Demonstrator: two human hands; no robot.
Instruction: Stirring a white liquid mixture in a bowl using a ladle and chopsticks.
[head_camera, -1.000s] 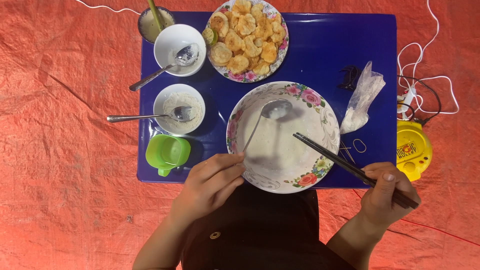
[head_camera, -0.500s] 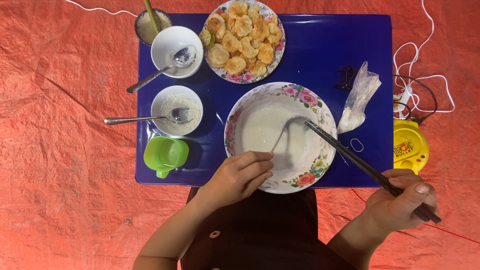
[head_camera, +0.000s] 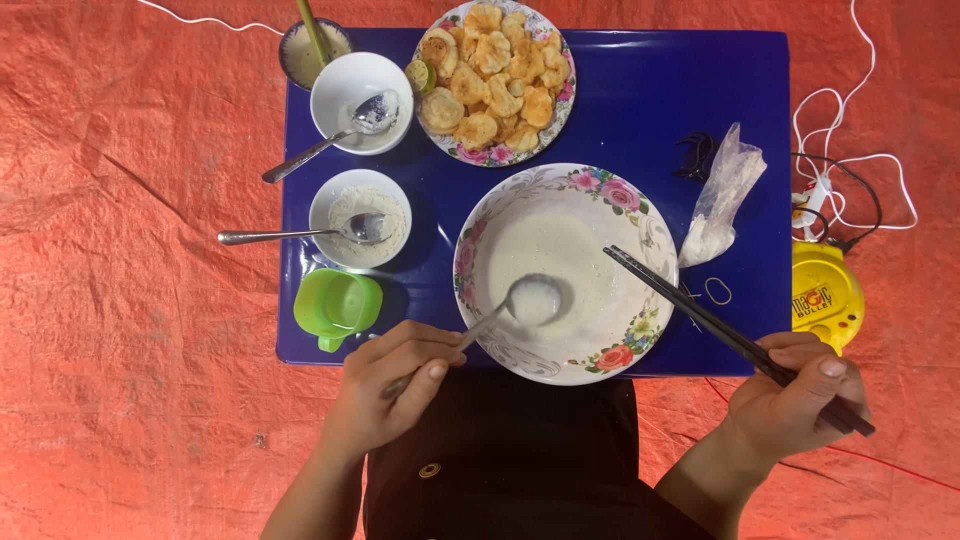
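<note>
Batter bowl shot from above: big floral bowl (head_camera: 640, 215) sits on the near half of a blue surface (head_camera: 660, 110), with a thin pool of white batter (head_camera: 560, 260) in the bottom. Left hand (head_camera: 395, 385) is wrapped around the handle of a metal spoon (head_camera: 520, 302), fingers curled over it just off the bowl's near-left rim, and the spoon's scoop is down in the batter, coated white. Right hand (head_camera: 795, 395) is off the near-right corner of the surface, gripping a pair of dark chopsticks (head_camera: 700, 315) near their back end; the tips reach over the bowl's right rim and hover above the batter, can't tell if they actually touch it.

Other stuff around: a green cup (head_camera: 335, 303) just left of the big bowl, near the front-left corner. Behind it, a small white bowl (head_camera: 358, 218) with some white powdery stuff and a spoon lying in it, handle pointing left. Further back, another white bowl (head_camera: 360, 100) with its own spoon, and a little dish (head_camera: 300, 55) with a yellow-green stick in it at the far corner. Floral plate (head_camera: 495, 85) piled with golden fried pieces at the back. A crumpled clear plastic bag (head_camera: 725, 195) lies right of the big bowl. Yellow appliance (head_camera: 822, 295) and white cables sit on the orange tarp (head_camera: 130, 250) beside the surface.
</note>
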